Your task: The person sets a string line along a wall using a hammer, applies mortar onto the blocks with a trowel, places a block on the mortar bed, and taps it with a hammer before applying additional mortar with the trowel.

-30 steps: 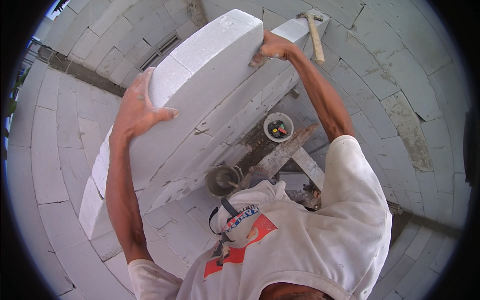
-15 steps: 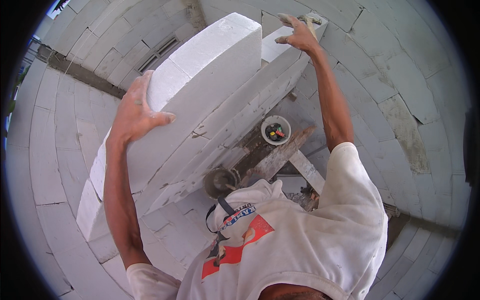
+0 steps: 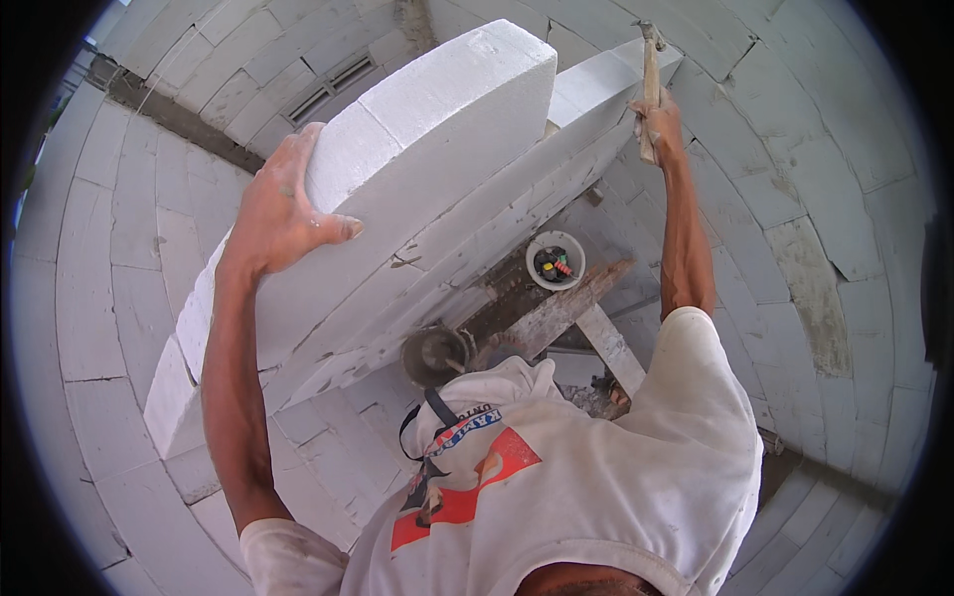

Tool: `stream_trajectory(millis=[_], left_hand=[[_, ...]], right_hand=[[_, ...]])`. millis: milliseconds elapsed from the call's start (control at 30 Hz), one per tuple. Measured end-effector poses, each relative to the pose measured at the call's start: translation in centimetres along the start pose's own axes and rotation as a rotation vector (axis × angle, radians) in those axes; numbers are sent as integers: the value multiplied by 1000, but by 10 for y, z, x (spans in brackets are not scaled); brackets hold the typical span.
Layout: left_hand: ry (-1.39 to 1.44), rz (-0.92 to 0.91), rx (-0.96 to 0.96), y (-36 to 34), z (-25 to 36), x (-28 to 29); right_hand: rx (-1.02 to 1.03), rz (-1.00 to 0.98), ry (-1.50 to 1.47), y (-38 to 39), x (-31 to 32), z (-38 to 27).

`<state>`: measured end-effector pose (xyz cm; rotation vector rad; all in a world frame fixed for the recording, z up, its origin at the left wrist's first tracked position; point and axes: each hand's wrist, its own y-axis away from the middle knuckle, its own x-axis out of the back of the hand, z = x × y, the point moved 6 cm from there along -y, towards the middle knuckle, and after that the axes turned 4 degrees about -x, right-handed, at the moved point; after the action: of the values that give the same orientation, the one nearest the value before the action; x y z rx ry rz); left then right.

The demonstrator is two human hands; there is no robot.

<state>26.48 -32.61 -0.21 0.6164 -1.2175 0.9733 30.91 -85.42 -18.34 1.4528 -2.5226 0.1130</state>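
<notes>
A wall of pale lightweight concrete blocks slants across the middle, with a large white block [image 3: 437, 129] standing on its top course. Over the upper edge of this block, at its left part, my left hand [image 3: 283, 209] is clamped, the thumb on the near face and the fingers across the top. My right hand [image 3: 661, 129] is closed around the wooden handle of a hammer [image 3: 651, 84], held upright with its head uppermost. The hammer is beside the far right end of the lower top course [image 3: 596, 84], to the right of the standing block.
Below, on the near side of the wall, are a white bucket [image 3: 533, 278] with dark, red and yellow items inside and a dark grey bucket [image 3: 412, 368]. Wooden planks [image 3: 613, 348] cross near them. Another block wall [image 3: 775, 228] rises on the right.
My right hand, open and reaching to the hammer on the wall top before, has gripped and lifted it toward the right. My left hand remains on the block.
</notes>
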Motion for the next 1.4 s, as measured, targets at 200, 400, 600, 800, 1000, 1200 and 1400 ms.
stream_trajectory(millis=[200, 400, 600, 800, 1000, 1200, 1400], left_hand=[[31, 25, -48, 1, -3, -2], [7, -11, -47, 1, 1, 0], [-13, 58, -100, 2, -5, -4], [38, 2, 4, -1, -4, -1], [-113, 86, -88, 7, -17, -6], [-188, 91, -21, 43, -23, 11], [-87, 46, 408, 184, -136, 79]], right_hand=[[-12, -168, -217, 86, -16, -15], [-130, -233, -340, 108, -36, -16], [-256, -404, -363, 133, -50, -27], [-294, -402, -450, 126, -51, -15], [-282, -485, -260, 155, -61, -33], [-118, -336, -410, 166, -44, -37], [148, -202, -259, 200, -11, -94]])
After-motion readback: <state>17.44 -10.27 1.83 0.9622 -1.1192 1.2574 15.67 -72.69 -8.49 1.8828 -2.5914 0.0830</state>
